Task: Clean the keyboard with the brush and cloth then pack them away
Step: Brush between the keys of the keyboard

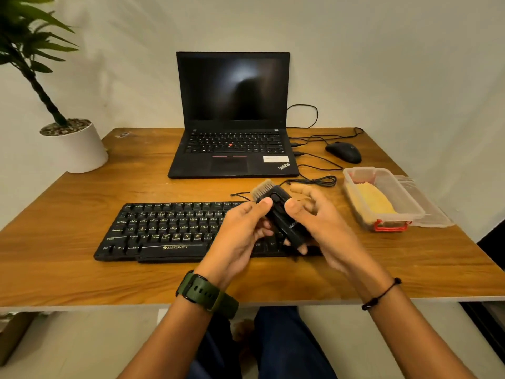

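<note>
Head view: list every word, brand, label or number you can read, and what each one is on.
"ZEBRONICS": front edge of the keyboard, below the space bar.
"ThinkPad": palm rest corner of the laptop.
"Ctrl", "Alt" and single letters: keyboard keycaps, readable.
White sticker on the laptop palm rest: print too small to read.
Pale marking on the brush, gripped by the left hand and right hand: blurred, unreadable.
</note>
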